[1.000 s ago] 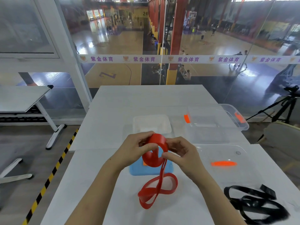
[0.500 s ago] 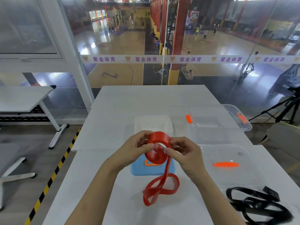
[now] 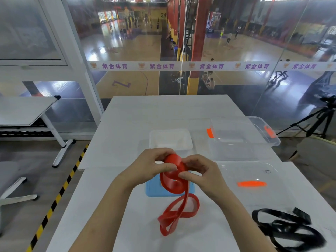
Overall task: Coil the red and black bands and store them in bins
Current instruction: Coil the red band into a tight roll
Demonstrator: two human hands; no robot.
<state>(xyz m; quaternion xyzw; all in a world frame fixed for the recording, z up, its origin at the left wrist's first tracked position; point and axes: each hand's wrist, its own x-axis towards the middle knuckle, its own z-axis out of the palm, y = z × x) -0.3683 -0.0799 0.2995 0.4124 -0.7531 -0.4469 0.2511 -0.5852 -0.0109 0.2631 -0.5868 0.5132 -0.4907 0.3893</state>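
- Left hand (image 3: 151,165) and right hand (image 3: 203,171) pinched closed on flat red rubber band (image 3: 174,179), mid-coil.
- Tail hung loose; next probably more winding, then white plastic bin (image 3: 171,139).

A single wide-angle view from the person's head looks forward and down over the white table (image 3: 163,113), close above the hands (image 3: 151,166) at centre frame. Its upper half faces out through a glass wall onto a sports hall below (edges bow with the lens).
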